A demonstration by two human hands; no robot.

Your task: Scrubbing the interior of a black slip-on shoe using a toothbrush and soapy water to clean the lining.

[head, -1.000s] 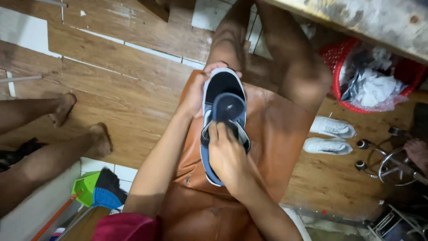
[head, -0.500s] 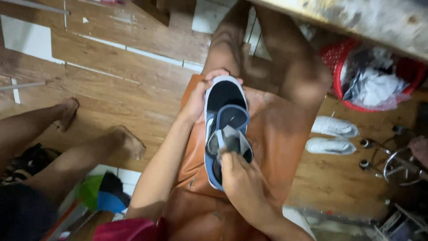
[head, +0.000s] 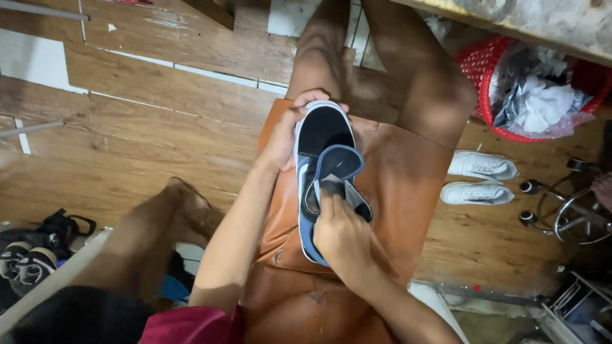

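**Shoe on your lap, both hands on it**

The blue-and-black sneaker [head: 322, 175] lies on the brown leather apron [head: 408, 185] across your lap, toe pointing away from you, tongue pulled up and out. Your left hand [head: 287, 130] wraps the toe end, fingers curled over the tip and gripping it. Your right hand [head: 341, 236] is closed on a small grey cloth [head: 336, 189] and presses it into the shoe opening, just below the tongue.

Around you: wood-look plank floor [head: 159, 108]. A pair of white sneakers [head: 479, 178] sits on the floor to your right, just beside the apron edge. A red basket [head: 532, 89] stuffed with white and grey rags stands beyond them, under a worktop edge. Another person's bare foot [head: 185, 210] rests on the floor to your left, near your left forearm. Dark shoes [head: 29, 258] lie at the far left.
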